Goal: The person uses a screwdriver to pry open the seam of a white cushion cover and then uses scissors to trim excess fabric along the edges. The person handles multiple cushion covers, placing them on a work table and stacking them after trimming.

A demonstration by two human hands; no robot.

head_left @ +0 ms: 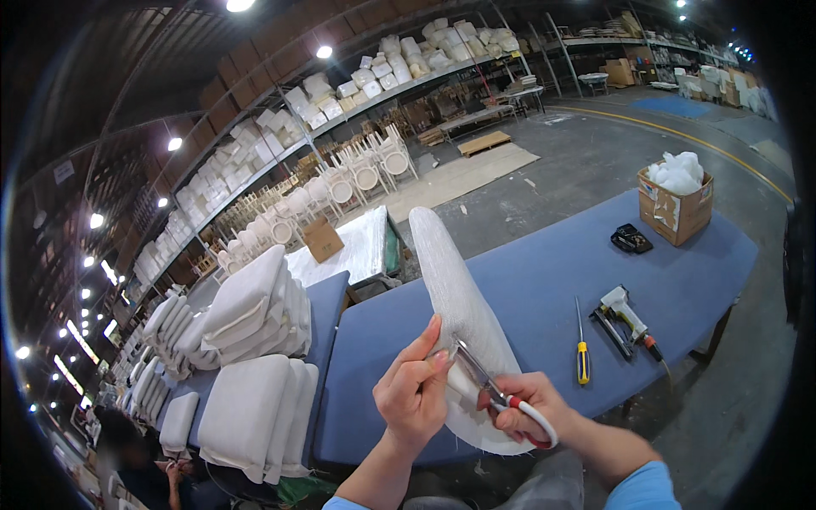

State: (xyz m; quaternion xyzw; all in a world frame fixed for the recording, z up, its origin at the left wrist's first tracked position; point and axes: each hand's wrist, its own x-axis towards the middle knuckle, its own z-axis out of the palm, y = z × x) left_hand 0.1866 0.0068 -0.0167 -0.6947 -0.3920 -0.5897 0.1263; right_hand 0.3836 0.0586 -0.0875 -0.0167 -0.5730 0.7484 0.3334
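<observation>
In my head view, the padded pale piece [450,276] stretches from near me toward the far side of the blue table [353,374]. My right hand [527,408] is closed round the red-and-white scissors [481,374], tips at the cloth. My left hand's [412,387] thumb and forefinger nearly meet there; I cannot tell if they pinch anything. I judge this as snipping; the next cut calls for fingertips clear of the blades.
</observation>
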